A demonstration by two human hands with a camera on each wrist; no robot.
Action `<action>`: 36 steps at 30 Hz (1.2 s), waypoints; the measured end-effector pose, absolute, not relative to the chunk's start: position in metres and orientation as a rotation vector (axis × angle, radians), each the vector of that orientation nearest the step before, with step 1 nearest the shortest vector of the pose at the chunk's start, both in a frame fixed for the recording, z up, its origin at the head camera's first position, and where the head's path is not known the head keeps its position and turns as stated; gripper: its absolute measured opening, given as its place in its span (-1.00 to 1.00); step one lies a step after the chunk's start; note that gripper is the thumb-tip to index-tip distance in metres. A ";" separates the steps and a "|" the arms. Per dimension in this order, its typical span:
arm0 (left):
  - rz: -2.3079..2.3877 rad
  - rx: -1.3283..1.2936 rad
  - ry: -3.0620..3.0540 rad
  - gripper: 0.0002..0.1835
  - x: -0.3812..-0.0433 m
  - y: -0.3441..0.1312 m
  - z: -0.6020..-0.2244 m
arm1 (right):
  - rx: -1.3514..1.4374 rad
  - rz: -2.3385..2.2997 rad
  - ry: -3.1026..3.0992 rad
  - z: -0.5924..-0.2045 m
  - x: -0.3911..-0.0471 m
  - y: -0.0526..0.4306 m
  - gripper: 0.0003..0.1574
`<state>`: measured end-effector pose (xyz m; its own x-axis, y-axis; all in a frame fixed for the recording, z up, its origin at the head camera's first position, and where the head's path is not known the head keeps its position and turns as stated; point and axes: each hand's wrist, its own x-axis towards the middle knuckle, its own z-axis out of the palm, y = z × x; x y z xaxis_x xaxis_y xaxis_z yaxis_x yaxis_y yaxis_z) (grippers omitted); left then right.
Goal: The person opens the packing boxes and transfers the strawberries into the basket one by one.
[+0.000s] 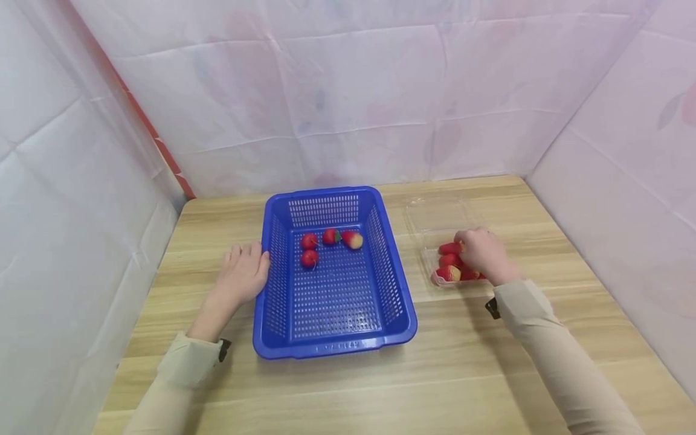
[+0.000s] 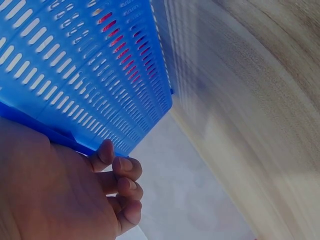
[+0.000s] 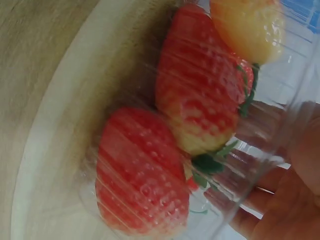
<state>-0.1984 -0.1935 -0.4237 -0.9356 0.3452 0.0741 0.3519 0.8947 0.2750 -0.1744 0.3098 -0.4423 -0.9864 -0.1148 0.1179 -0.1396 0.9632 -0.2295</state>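
Note:
A blue plastic basket (image 1: 331, 349) with slotted walls stands mid-table. My left hand (image 1: 243, 269) rests at its left rim, thumb against the edge and fingers loosely curled outside, as the left wrist view shows. In the basket lie several red fruits (image 1: 310, 259) and a red-and-cream strawberry (image 1: 353, 240). To its right, my right hand (image 1: 484, 254) reaches down into a clear plastic box (image 1: 429, 266) holding several strawberries (image 1: 448, 273). The right wrist view shows two large strawberries (image 3: 142, 175) through the clear wall, fingers (image 3: 250, 220) behind it. Whether they pinch one is hidden.
The clear lid (image 1: 437, 212) of the box lies folded back behind it. A wood-grain table (image 1: 348, 399) carries everything. White patterned sheets (image 1: 348, 90) hang at the back and both sides.

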 end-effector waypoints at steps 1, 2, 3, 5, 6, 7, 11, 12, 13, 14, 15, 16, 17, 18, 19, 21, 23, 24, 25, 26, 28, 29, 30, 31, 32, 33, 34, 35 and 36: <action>-0.450 -0.556 -3.035 -0.65 -0.198 -0.194 -0.424 | 0.197 0.363 -3.008 -0.444 -0.175 0.309 -0.77; -0.450 -0.555 -3.036 -0.65 -0.199 -0.194 -0.424 | 0.194 0.366 -3.007 -0.444 -0.175 0.308 -0.76; -0.452 -0.554 -3.037 -0.65 -0.199 -0.194 -0.425 | 0.194 0.367 -3.004 -0.445 -0.176 0.308 -0.76; -0.455 -0.554 -3.040 -0.65 -0.198 -0.194 -0.425 | 0.194 0.357 -2.998 -0.447 -0.177 0.307 -0.76; -0.460 -0.556 -3.040 -0.65 -0.198 -0.194 -0.424 | 0.195 0.355 -2.997 -0.448 -0.177 0.307 -0.75; -0.464 -0.553 -3.040 -0.65 -0.198 -0.194 -0.424 | 0.197 0.353 -2.997 -0.448 -0.178 0.307 -0.76; -0.473 -0.553 -3.041 -0.65 -0.198 -0.194 -0.423 | 0.195 0.355 -3.001 -0.448 -0.178 0.306 -0.77; -0.475 -0.552 -3.041 -0.65 -0.198 -0.194 -0.423 | 0.196 0.357 -2.999 -0.448 -0.178 0.306 -0.77; -0.477 -0.549 -3.043 -0.65 -0.198 -0.194 -0.423 | 0.194 0.361 -2.999 -0.448 -0.178 0.306 -0.77; -0.479 -0.551 -3.041 -0.64 -0.198 -0.194 -0.423 | 0.193 0.363 -2.999 -0.448 -0.178 0.306 -0.77; -0.481 -0.550 -3.043 -0.64 -0.198 -0.194 -0.423 | 0.190 0.363 -2.999 -0.448 -0.178 0.307 -0.76; -0.480 -0.550 -3.044 -0.64 -0.198 -0.194 -0.423 | 0.190 0.362 -3.000 -0.449 -0.178 0.307 -0.76; -0.479 -0.550 -3.044 -0.64 -0.198 -0.194 -0.423 | 0.185 0.357 -3.001 -0.449 -0.178 0.307 -0.75; -0.477 -0.550 -3.044 -0.64 -0.198 -0.194 -0.423 | 0.182 0.350 -3.002 -0.449 -0.178 0.307 -0.74; -0.475 -0.551 -3.042 -0.64 -0.198 -0.194 -0.424 | 0.176 0.340 -3.003 -0.448 -0.178 0.307 -0.73; -0.469 -0.552 -3.038 -0.64 -0.199 -0.194 -0.424 | 0.168 0.313 -3.003 -0.448 -0.177 0.307 -0.72; -0.467 -0.559 -3.031 -0.63 -0.199 -0.194 -0.424 | 0.154 0.285 -3.001 -0.446 -0.176 0.307 -0.71; -0.467 -0.562 -3.027 -0.63 -0.200 -0.194 -0.424 | 0.146 0.277 -3.001 -0.446 -0.176 0.307 -0.71; -0.468 -0.564 -3.025 -0.63 -0.200 -0.194 -0.424 | 0.137 0.266 -3.002 -0.445 -0.175 0.307 -0.71; -0.469 -0.566 -3.026 -0.63 -0.200 -0.194 -0.424 | 0.128 0.261 -3.004 -0.444 -0.175 0.307 -0.70; -0.468 -0.567 -3.032 -0.63 -0.200 -0.194 -0.424 | 0.106 0.259 -3.007 -0.443 -0.173 0.306 -0.70; -0.469 -0.565 -3.034 -0.63 -0.200 -0.194 -0.424 | 0.097 0.259 -3.008 -0.442 -0.172 0.306 -0.70; -0.471 -0.564 -3.035 -0.63 -0.200 -0.194 -0.424 | 0.092 0.260 -3.007 -0.441 -0.171 0.306 -0.69; -0.474 -0.562 -3.038 -0.63 -0.199 -0.194 -0.424 | 0.091 0.264 -3.005 -0.439 -0.171 0.305 -0.69; -0.477 -0.561 -3.039 -0.63 -0.199 -0.194 -0.424 | 0.088 0.269 -2.999 -0.438 -0.170 0.305 -0.69; -0.481 -0.561 -3.039 -0.64 -0.198 -0.194 -0.423 | 0.087 0.273 -2.992 -0.436 -0.169 0.304 -0.69; -0.484 -0.561 -3.037 -0.64 -0.198 -0.194 -0.423 | 0.089 0.274 -2.986 -0.434 -0.168 0.303 -0.70; -0.485 -0.561 -3.037 -0.64 -0.197 -0.194 -0.422 | 0.093 0.277 -2.978 -0.431 -0.167 0.302 -0.71; -0.488 -0.561 -3.037 -0.64 -0.197 -0.194 -0.421 | 0.096 0.279 -2.970 -0.428 -0.166 0.301 -0.72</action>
<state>-0.1970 -0.1942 -0.4214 -0.9356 0.3460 0.0705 0.3507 0.8870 0.3003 -0.1659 0.3005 -0.4282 -0.9857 -0.0493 0.1614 -0.0785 0.9806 -0.1798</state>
